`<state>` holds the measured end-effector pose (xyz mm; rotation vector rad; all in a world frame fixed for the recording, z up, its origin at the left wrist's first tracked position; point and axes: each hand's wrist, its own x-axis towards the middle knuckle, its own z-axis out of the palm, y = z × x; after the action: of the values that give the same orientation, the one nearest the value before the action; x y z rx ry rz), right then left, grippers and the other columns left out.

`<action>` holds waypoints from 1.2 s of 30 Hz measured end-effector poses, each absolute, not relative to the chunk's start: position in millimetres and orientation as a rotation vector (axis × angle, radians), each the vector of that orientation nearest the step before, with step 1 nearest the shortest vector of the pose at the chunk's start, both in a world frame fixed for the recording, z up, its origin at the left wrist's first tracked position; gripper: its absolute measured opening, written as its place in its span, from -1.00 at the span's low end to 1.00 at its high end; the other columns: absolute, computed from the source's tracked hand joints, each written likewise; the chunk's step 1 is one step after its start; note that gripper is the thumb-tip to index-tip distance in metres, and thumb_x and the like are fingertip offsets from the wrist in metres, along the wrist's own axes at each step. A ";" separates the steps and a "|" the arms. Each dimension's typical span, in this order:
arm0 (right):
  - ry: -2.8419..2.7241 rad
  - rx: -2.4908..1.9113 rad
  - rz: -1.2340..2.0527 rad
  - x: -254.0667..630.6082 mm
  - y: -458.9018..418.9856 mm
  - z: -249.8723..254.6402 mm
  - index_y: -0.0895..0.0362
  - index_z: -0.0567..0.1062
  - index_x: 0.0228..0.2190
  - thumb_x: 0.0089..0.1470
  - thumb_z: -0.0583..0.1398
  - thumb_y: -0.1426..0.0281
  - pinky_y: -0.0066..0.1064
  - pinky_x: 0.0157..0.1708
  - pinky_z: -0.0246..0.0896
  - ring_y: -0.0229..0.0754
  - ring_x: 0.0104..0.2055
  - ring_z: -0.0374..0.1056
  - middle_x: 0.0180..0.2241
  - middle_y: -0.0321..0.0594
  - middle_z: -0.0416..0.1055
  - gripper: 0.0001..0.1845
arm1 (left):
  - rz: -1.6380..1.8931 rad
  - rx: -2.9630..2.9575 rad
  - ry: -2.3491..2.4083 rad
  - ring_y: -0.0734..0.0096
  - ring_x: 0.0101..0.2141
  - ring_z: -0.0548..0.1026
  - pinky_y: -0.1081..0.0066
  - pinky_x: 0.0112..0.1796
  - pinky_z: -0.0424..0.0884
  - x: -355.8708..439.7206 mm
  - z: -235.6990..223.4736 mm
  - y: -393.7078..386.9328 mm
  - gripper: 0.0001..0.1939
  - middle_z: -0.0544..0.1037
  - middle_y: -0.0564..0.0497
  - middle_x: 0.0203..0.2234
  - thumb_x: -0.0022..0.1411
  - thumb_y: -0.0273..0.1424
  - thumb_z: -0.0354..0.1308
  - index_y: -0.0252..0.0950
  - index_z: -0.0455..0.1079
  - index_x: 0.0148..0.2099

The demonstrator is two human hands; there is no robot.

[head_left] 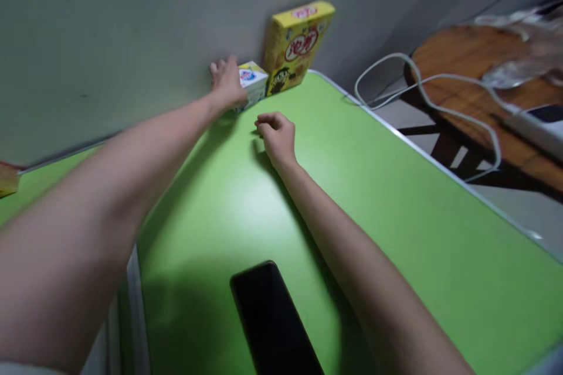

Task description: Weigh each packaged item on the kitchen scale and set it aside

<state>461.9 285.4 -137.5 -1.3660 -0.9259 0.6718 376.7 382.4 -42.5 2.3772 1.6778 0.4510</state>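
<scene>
At the far end of the green table, my left hand (229,83) reaches to the wall and grips a small white box (255,83) with a yellow and blue printed top. The fingers wrap over its left end and hide that side. A tall yellow snack box (292,50) with red lettering stands upright against the wall, just right of the white box. Nearer to me, my right hand (280,136) is low over the table, its fingers curled toward the thumb. I see nothing held in it.
A black phone (275,319) lies on the green table (387,205) near me. Off the right edge, a white cable (444,76) loops over a brown wooden stool (444,58) bearing a plastic bag (514,73). Part of a yellow box (7,180) shows at far left.
</scene>
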 end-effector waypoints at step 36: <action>-2.781 -1.327 0.732 225.1 67.0 31.1 0.14 0.26 0.18 0.14 0.19 0.29 -0.20 -0.32 0.46 -0.21 -0.40 0.46 0.23 0.14 0.18 -0.41 | 0.310 2.166 1.326 0.03 0.33 -0.03 0.01 0.27 0.02 -60.2 -22.3 17.8 -0.21 0.09 -0.24 0.32 0.17 -0.20 0.16 -0.30 -0.03 0.35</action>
<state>225.1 67.0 31.1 -1.3273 -2.7811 0.7324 -60.2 17.8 -22.3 2.1660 1.3255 0.3104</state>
